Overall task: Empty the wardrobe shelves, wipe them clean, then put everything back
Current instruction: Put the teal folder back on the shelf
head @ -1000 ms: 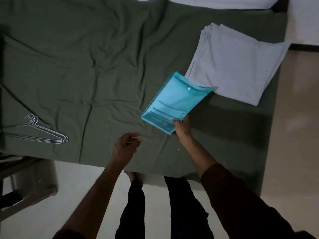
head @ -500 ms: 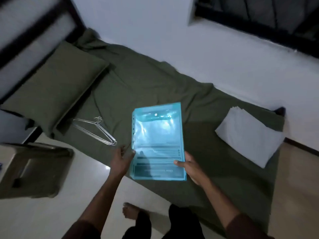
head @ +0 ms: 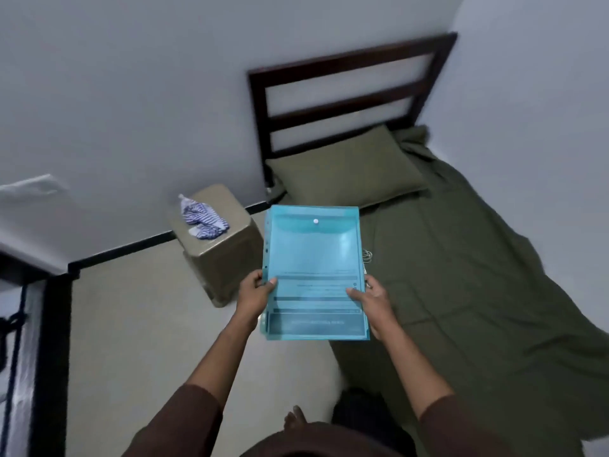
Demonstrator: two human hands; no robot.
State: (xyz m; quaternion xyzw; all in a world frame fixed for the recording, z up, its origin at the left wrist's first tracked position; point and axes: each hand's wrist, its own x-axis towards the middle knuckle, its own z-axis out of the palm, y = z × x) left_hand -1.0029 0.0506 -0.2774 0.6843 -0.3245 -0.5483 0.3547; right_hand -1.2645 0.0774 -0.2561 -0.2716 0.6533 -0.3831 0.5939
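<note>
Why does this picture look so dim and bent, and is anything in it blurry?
Head view: the room is dim and bluish; the wide lens bows the walls and headboard; the striped cloth on the stool is smeared; a pale sheen lies on the blue folder, gripped by the left hand and right hand.

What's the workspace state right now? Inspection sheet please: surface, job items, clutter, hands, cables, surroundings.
Surface: bed with olive sheet, olive pillow at the headboard.
Job's things: blue snap folder with papers inside, held up in front of the bed edge.
Clutter: striped cloth bunched on a tan stool; wire hangers peek out behind the folder.
Hands: left hand and right hand grip the folder's lower side edges.
Cables: dark cord at the far left, purpose unclear.
Surroundings: pale walls, black skirting, light floor.
</note>
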